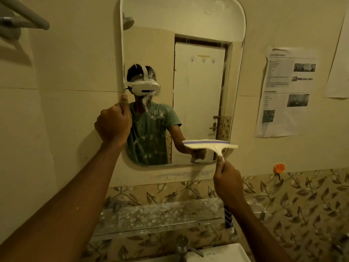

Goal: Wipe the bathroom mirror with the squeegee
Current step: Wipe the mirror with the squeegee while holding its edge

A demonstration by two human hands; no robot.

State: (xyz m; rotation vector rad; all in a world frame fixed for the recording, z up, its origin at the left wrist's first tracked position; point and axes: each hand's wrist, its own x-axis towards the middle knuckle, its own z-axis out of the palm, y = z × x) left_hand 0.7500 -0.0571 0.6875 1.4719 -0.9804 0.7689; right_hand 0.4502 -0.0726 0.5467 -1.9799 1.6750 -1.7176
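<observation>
head view: our squeegee [209, 145], perhaps touching the mirror [188, 25], lower right.
left hand [113, 125] clamps the mirror edge; right hand [227, 179] grips the squeegee.

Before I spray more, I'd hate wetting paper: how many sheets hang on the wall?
2. A printed sheet right of the mirror, a second sheet cut off at the right edge; more may hang out of view.

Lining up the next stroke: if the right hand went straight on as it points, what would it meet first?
The mirror, low on its right: the right hand points up and forward, so the squeegee it grips would touch first. Whether it already touches is unclear.
</observation>
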